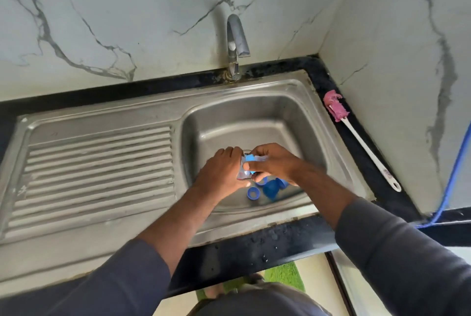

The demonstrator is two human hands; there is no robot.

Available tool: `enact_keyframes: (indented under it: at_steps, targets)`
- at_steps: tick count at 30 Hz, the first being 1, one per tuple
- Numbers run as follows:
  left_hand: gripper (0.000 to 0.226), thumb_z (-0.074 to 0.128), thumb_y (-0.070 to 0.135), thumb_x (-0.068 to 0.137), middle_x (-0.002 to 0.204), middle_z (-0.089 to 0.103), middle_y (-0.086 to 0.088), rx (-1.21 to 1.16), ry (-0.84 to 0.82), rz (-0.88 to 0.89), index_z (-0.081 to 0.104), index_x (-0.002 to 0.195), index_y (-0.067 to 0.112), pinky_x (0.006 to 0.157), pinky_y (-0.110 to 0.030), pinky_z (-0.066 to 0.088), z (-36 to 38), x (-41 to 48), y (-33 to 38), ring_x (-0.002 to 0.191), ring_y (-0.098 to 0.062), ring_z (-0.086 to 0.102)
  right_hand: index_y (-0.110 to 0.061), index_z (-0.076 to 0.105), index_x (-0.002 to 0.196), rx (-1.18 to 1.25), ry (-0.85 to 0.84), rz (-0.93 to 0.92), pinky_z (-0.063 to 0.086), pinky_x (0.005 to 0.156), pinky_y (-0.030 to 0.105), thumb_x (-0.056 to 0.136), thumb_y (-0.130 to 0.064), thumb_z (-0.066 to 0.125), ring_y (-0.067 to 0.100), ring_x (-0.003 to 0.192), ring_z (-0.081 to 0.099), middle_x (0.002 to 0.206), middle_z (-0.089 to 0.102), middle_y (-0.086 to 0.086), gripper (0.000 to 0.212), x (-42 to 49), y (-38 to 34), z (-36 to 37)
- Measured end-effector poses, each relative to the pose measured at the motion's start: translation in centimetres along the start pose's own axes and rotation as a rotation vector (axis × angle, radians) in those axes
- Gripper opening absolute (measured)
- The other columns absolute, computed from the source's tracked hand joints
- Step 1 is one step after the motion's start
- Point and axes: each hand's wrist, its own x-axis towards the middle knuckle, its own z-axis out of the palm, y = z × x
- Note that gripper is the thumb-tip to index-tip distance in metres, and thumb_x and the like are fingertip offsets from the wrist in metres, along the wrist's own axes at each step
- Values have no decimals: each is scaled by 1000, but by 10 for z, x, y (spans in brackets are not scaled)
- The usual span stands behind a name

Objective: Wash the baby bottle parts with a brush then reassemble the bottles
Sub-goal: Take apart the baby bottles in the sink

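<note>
The left hand [224, 170] wraps round the bottle [242, 174] and the right hand [276, 163] pinches its blue top [251, 157] over the sink [254, 112], likely to twist it, while the brush [356, 134] lies on the counter [328, 78].

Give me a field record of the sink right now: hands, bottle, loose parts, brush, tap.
left hand: grips the bottle over the basin
right hand: grips the same bottle
loose parts: blue ring, blue cap and other blue pieces lie in the basin
brush: lies on the counter right of the basin, untouched
tap: no water seen running
</note>
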Motion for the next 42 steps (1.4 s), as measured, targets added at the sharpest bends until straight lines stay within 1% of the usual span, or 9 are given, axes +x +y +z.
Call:
enact_keyframes:
  at_steps: [5,10,15,23,27,30,32,37,42]
  targets:
    - [41,69,28,76,92,65,-1,-84,-26,106,50,110,15,59,-31,46,-7,-2,-5,78,-24,63,-8,72,86,-119,70,-48,61,86,46,84,-23,81,27,78,76,83,77,11,17,-17,-2,6]
    - [65,76,33,74,92,62,7,-283,-462,60,37,125,29,61,-24,48,-40,3,-8,81,-10,63,-8,78,93,-167,133,-51,61,86,43,81,-30,84,22,78,77,84,78,7,26,-25,-1,14]
    - [52,85,30,66,97,70,3,-660,-798,30,63,111,17,86,-39,57,-42,7,-28,92,-17,69,-24,77,106,-412,150,-225,57,86,30,70,-28,89,8,89,71,95,76,-10,38,-33,-3,26]
    - [80,94,34,46,118,49,7,-749,-187,29,47,110,43,87,-35,57,-38,9,-39,110,-13,56,-23,72,106,-198,328,-160,56,77,21,70,-19,91,10,92,68,100,72,-6,41,-17,-5,15]
    - [57,86,23,76,111,59,-6,-948,-199,-114,49,117,35,68,-33,58,-36,5,-33,91,-18,69,-22,72,104,-115,312,-156,60,83,31,69,-12,91,15,93,70,101,74,-2,42,-13,6,8]
    - [32,63,43,95,109,66,-14,-1199,-183,-328,46,118,28,56,-34,54,-34,4,-26,70,-25,68,-24,71,103,-134,295,-165,57,79,26,66,-12,92,5,86,66,101,73,-5,44,-10,4,5]
    - [46,65,51,84,119,63,-7,-1304,-188,-395,48,121,30,65,-38,59,-30,4,-23,85,-24,71,-26,71,101,-130,283,-153,58,78,27,66,-15,92,7,87,66,102,72,-4,43,-7,3,3]
    - [75,82,7,64,129,54,-5,-1358,-78,-326,52,127,35,81,-39,59,-24,5,-34,111,-21,64,-17,71,108,1,289,-114,54,62,20,74,-7,87,17,88,70,106,73,5,39,-5,5,-4]
    - [23,62,26,99,105,66,-13,-1252,-81,-421,56,120,16,61,-34,58,-30,14,-29,75,-20,70,-17,70,110,-47,267,-129,53,58,15,74,-3,85,6,88,66,105,72,-4,41,-2,5,-13]
